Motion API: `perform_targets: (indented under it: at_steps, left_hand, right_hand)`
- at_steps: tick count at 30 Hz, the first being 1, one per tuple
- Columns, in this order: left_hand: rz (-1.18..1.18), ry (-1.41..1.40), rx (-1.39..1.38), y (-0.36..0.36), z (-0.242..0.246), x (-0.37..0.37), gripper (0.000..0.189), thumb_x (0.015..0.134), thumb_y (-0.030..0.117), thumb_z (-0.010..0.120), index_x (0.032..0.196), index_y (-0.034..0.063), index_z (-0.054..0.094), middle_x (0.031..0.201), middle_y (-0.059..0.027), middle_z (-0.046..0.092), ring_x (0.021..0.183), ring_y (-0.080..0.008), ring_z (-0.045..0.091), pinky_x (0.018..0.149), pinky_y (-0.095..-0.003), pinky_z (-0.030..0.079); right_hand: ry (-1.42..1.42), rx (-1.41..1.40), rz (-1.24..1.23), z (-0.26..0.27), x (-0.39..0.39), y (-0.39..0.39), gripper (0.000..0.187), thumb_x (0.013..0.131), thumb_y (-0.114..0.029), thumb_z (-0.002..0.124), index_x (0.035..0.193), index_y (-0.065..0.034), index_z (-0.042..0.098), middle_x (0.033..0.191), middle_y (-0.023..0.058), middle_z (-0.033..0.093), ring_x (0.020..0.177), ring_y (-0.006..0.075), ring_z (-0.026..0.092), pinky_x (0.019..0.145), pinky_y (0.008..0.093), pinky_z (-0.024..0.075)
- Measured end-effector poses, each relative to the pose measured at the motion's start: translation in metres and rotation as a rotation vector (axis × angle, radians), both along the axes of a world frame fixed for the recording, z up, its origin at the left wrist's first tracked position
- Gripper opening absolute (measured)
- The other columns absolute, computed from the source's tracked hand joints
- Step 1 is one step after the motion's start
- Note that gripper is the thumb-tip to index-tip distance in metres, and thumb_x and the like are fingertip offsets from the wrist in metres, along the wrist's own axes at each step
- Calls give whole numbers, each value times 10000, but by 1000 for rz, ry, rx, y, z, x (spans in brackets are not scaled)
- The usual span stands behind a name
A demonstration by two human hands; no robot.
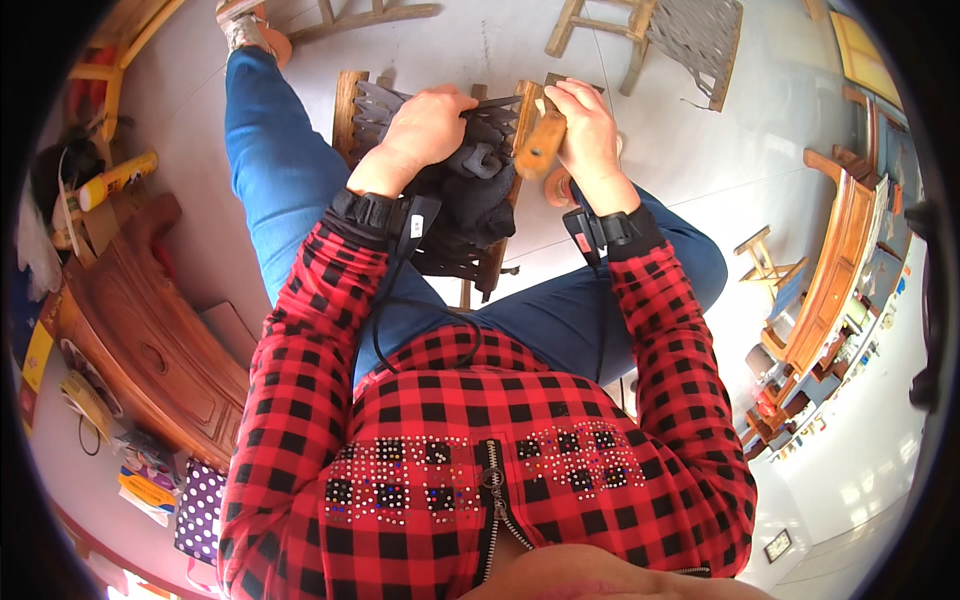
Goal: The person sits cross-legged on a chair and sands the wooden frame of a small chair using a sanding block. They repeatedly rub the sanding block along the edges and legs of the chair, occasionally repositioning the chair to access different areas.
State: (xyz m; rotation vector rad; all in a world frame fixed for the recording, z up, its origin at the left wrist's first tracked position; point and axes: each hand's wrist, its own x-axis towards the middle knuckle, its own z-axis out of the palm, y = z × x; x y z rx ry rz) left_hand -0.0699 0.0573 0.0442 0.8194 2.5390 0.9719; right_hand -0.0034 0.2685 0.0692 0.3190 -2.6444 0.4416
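A small wooden folding stool frame [501, 247] stands between my knees, with dark strips woven across it. My left hand [429, 124] is over its far part, thumb and fingers closed on a dark strip [499, 103] that runs to the right rail. My right hand [589, 124] is closed around a wooden-handled tool [541, 146] beside that rail. Its handle end points towards me; the dark head is partly hidden by my fingers, and it looks like a hammer. Bunched dark cloth [484, 199] lies on the strips, nearer to me than my left hand.
Another stool with a woven seat [694, 41] is at the far right. A wooden cabinet [150, 330] is at the left, and wooden furniture [832, 277] with a small folding stool [769, 259] at the right. Black cables [382, 300] hang from both wrist straps.
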Motion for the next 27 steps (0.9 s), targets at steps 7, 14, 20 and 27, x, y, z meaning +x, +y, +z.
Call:
perform_targets:
  at_steps: [7, 14, 20, 27]
  left_hand:
    - [36, 26, 2, -2, -8, -3, 259, 835, 145, 601, 1072, 56, 654, 1089, -120, 628, 1010, -341, 591, 877, -392, 482]
    - [165, -146, 531, 6, 20, 38, 355, 932, 340, 573, 1051, 15, 646, 948, -134, 674, 881, -257, 635, 801, -345, 491]
    - [38, -883, 654, 5, 50, 100, 337, 921, 315, 612, 1051, 4, 631, 847, 12, 635, 733, -64, 553, 658, -213, 439]
    - [162, -239, 180, 9, 59, 130, 305, 867, 303, 651, 959, 12, 634, 712, -72, 646, 607, -132, 596, 574, -275, 478]
  right_hand:
    - [-125, 75, -112, -4, -6, 9, 329, 690, 36, 649, 1005, -57, 669, 1074, 117, 636, 1127, 309, 555, 925, 375, 483]
    - [109, 24, 29, 18, 19, -1, 381, 774, -18, 540, 1138, -72, 637, 1201, 92, 603, 1215, 275, 506, 965, 364, 472]
    - [149, -54, 17, 26, 57, -17, 412, 770, -35, 554, 1179, -62, 596, 1239, 125, 564, 1220, 304, 488, 1003, 384, 433]
    - [-155, -876, -105, 19, 111, -44, 531, 839, -229, 631, 1282, 20, 477, 1121, 286, 585, 1077, 412, 559, 933, 435, 447]
